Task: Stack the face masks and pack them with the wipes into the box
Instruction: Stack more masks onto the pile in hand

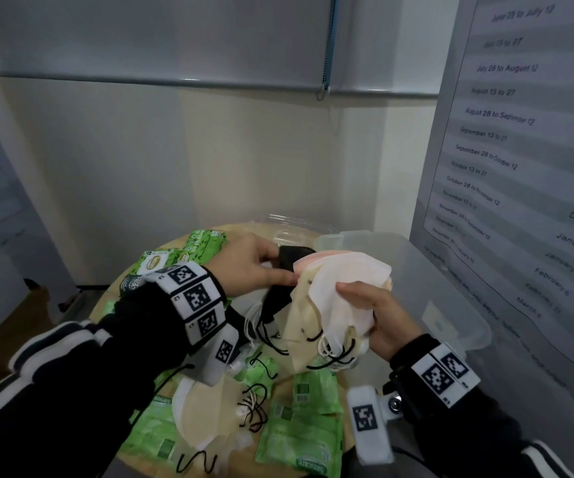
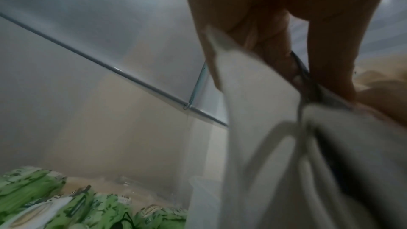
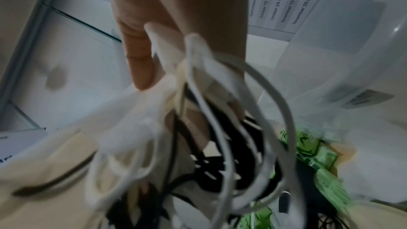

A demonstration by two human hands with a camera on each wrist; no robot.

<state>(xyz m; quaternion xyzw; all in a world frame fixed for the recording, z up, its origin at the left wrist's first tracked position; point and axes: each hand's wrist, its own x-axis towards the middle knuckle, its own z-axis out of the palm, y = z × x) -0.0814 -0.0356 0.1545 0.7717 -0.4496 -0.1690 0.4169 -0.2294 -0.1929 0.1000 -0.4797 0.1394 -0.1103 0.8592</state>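
Note:
Both hands hold a bunch of face masks (image 1: 333, 291) above the round table: white, cream, pink and black ones, ear loops dangling. My right hand (image 1: 368, 305) grips the white and cream masks (image 3: 136, 121) from the near right, thumb on top. My left hand (image 1: 261, 267) pinches the black mask (image 1: 292, 257) at the bunch's far left edge; the left wrist view shows a white mask (image 2: 259, 111) under its fingers. More cream and white masks (image 1: 209, 419) lie on the table near me. Green wipes packs (image 1: 299, 429) lie around them. The clear box (image 1: 451, 305) stands at right.
More green wipes packs (image 1: 206, 243) sit at the table's far left. A clear plastic lid (image 1: 292, 225) lies behind the box. A wall poster (image 1: 527, 132) with dates hangs right of the box. A blind's cord (image 1: 327, 46) hangs at the back wall.

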